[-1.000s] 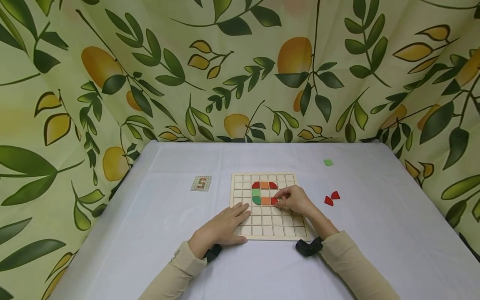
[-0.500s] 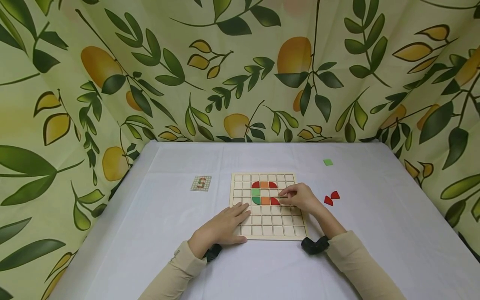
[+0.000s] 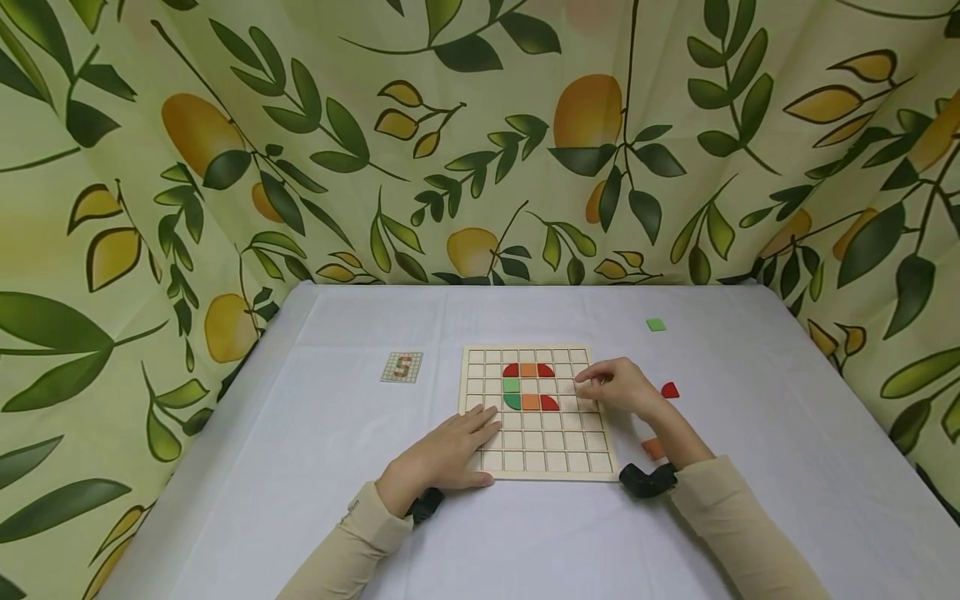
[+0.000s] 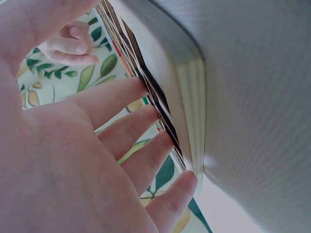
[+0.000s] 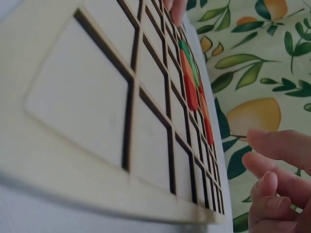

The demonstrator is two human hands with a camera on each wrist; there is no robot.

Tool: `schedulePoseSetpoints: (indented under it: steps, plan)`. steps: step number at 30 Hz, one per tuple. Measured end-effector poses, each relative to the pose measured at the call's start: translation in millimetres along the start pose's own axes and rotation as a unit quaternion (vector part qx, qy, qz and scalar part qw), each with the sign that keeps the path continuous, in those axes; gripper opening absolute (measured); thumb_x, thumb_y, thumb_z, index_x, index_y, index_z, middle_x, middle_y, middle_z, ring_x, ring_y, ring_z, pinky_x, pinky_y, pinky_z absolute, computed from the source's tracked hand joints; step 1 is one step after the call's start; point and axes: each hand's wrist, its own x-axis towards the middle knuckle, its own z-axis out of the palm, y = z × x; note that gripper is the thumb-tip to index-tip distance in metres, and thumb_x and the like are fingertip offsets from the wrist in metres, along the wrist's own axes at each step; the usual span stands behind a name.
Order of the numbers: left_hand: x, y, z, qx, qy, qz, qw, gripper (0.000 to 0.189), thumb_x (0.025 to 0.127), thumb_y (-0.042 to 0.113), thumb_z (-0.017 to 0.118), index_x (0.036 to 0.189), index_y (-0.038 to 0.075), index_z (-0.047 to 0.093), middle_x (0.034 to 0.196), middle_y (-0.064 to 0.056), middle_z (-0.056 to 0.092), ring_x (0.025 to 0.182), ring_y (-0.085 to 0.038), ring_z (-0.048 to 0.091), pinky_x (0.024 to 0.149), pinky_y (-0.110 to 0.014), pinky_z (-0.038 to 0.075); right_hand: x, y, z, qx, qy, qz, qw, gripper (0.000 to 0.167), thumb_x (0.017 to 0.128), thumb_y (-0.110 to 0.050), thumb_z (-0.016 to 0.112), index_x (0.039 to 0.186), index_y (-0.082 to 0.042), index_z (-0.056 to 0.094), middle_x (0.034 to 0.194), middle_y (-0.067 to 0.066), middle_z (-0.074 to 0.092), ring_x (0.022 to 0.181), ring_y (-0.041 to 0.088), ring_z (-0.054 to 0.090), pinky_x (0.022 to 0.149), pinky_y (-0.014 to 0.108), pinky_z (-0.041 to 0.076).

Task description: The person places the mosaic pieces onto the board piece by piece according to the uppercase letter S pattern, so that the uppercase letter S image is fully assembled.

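Note:
A wooden grid board [image 3: 540, 462] lies on the table. My left hand [image 3: 450, 450] rests on its left edge near the front, with fingers spread. Several flat tiles sit in the cells: a top row with an orange square [image 3: 528, 369] between two red quarter-rounds, a light green square [image 3: 512, 385] below at left, then a dark green quarter-round [image 3: 512, 402], an orange square [image 3: 531, 402] and a red quarter-round [image 3: 550, 403]. My right hand [image 3: 617, 387] hovers by the board's right side, fingers loosely bent. In the right wrist view, nothing shows between its fingers [image 5: 279, 145].
Left of the board lies a small pattern card [image 3: 402, 367] with an S-like figure. To the right are a light green tile [image 3: 656, 325], a red quarter-round [image 3: 671, 390] and an orange tile [image 3: 654, 449] partly behind my right forearm. A patterned curtain [image 3: 480, 167] closes off the back.
My right hand has let go of the red quarter-round at the lower row's right end and moved right. It now covers one loose red piece; an orange tile has come into sight. The left hand stays put.

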Motion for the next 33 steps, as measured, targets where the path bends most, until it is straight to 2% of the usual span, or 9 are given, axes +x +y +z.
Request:
schedulePoseSetpoints:
  steps: [10,16,27,33]
  plan:
    - [0.2,-0.4,0.1,-0.002,-0.003,-0.002,1.0000,0.075,0.087,0.039,0.068,0.149,0.010,0.037,0.160,-0.008,0.029,0.151,-0.027,0.026,0.121,-0.047,0.030,0.9,12.4,-21.2,-0.001,0.000,-0.009,1.0000,0.030,0.080,-0.016,0.075,0.102,0.004,0.071,0.071,-0.004,0.050,0.066,0.008,0.043,0.054,0.020,0.035]
    - [-0.3,-0.3,0.3,-0.003,-0.004,-0.004,1.0000,0.075,0.087,0.039,0.068,0.149,0.010,0.037,0.160,-0.007,0.029,0.151,-0.027,0.026,0.121,-0.047,0.029,3.1,17.9,-32.4,-0.006,-0.001,0.010,0.9999,0.033,0.082,-0.018,0.074,0.106,0.003,0.070,0.073,-0.003,0.050,0.070,0.012,0.044,0.055,0.021,0.036]
    - [-1.0,-0.1,0.4,-0.006,-0.002,-0.002,1.0000,0.074,0.087,0.038,0.068,0.148,0.010,0.038,0.160,-0.008,0.029,0.151,-0.027,0.026,0.121,-0.048,0.030,7.6,25.5,-60.0,0.021,-0.001,0.049,0.9986,0.042,0.086,-0.020,0.071,0.119,0.005,0.064,0.072,-0.007,0.049,0.058,0.005,0.039,0.050,0.020,0.035]
    - [-0.7,0.3,0.4,-0.004,0.000,0.001,1.0000,0.074,0.087,0.038,0.069,0.148,0.009,0.038,0.160,-0.008,0.029,0.150,-0.027,0.026,0.121,-0.047,0.030,12.7,33.1,-69.6,0.011,0.014,0.082,0.9965,0.044,0.088,-0.023,0.069,0.122,0.003,0.062,0.075,-0.004,0.049,0.064,0.011,0.041,0.052,0.022,0.036]
